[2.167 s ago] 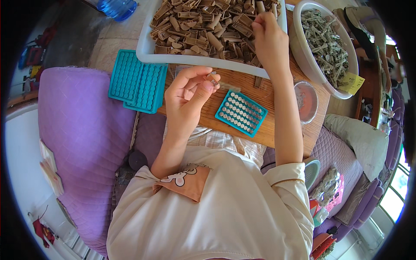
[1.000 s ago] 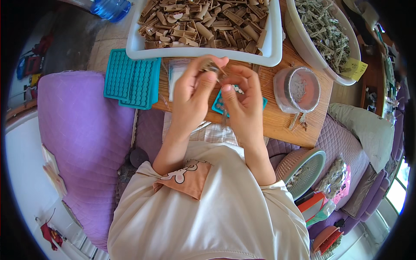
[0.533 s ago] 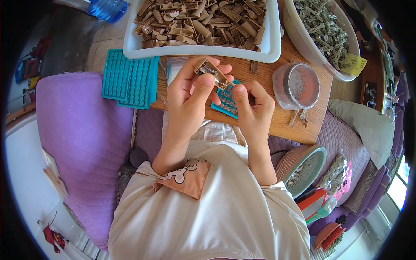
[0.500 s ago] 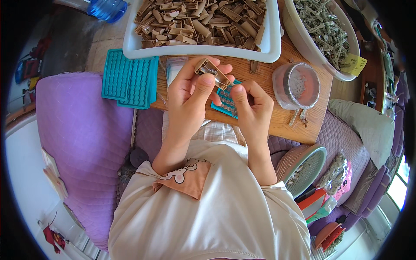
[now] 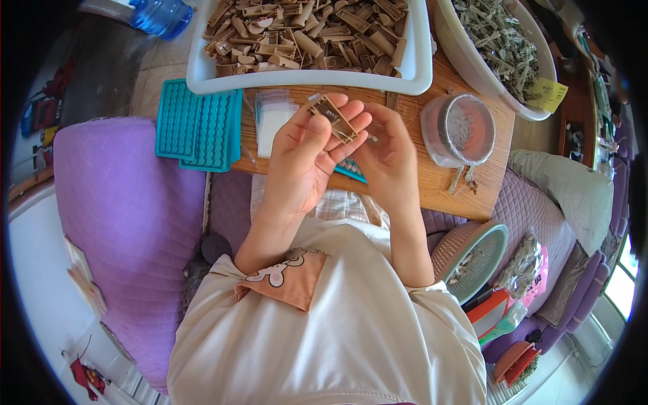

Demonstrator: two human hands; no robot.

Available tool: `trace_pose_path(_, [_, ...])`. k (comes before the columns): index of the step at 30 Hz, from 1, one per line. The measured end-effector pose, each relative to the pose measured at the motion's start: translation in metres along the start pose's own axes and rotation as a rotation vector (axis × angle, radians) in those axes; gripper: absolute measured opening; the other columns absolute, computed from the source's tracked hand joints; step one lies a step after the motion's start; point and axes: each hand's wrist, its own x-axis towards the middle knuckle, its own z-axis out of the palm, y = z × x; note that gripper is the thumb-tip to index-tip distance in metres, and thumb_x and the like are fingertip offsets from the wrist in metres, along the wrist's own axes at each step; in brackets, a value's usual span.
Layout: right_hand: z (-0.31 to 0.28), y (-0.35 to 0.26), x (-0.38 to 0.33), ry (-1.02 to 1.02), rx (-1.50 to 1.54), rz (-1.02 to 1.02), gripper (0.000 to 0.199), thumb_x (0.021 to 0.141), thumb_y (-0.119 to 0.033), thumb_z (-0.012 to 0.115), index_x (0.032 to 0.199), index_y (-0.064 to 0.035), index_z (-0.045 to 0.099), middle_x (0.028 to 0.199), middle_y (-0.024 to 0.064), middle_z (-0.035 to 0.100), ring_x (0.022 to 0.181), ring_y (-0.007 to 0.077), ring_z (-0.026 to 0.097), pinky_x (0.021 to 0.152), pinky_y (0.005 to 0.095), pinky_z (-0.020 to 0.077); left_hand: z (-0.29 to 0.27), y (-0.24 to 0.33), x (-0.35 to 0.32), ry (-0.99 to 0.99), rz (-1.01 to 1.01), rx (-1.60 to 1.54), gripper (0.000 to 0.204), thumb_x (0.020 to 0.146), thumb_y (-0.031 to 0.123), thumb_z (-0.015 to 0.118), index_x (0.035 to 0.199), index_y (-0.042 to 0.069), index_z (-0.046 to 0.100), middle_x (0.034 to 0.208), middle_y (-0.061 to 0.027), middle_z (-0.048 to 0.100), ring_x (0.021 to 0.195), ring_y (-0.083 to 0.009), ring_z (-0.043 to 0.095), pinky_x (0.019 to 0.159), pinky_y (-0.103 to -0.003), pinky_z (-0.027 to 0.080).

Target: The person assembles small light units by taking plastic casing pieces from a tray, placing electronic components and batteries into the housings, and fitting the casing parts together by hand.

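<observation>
As left hand (image 5: 297, 165) grips, brown casing (image 5: 339, 124) lies across fingers (image 5: 362, 121).

L hand (image 5: 297, 156) holds 1 brown casing (image 5: 340, 125); R hand (image 5: 389, 150) nr it, over wood tbl (image 5: 442, 189).

So the brown plastic casing (image 5: 337, 122) can be seen pretty well here: long and narrow, shaped like a little trough, open side turned up toward the camera. It's held slantwise above the bench (image 5: 439, 187), upper left to lower right, pinched between the thumb and fingers of the left hand (image 5: 295, 165). Some dark, coil-like bit is set inside near the upper end, though the details are too small to be made out. Behind and below the hands, a small teal tray (image 5: 352, 170) is mostly covered, with only its near edge and some pale round pieces left showing.
</observation>
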Motion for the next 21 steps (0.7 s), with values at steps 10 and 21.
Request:
trace_pose_path(10, [0.000,-0.008,0.001,0.048,-0.119,-0.081,0.035,0.064,0.007,0.059,0.098,-0.0005,0.050,0.091,0.0086,0.056,0.081,0.0156,0.057,0.069,0.0257,0.0481,0.006,-0.022,-0.008,0.032,0.264,0.889,0.026,0.082,0.008,0.053,0.107,0.002,0.051,0.097,-0.0087,0.057,0.081,-0.0121,0.055,0.067,-0.021,0.043])
trace_pose_path(21, [-0.024,0.021,-0.014,0.181,-0.227,-0.037,0.027,0.063,-0.001,0.063,0.089,0.0013,0.054,0.079,0.0071,0.056,0.069,0.0132,0.056,0.063,0.0244,0.0458,0.000,-0.042,0.001,-0.108,0.103,0.981,0.024,0.083,0.009,0.051,0.106,0.003,0.051,0.087,-0.0083,0.059,0.071,-0.0097,0.056,0.062,-0.023,0.046])
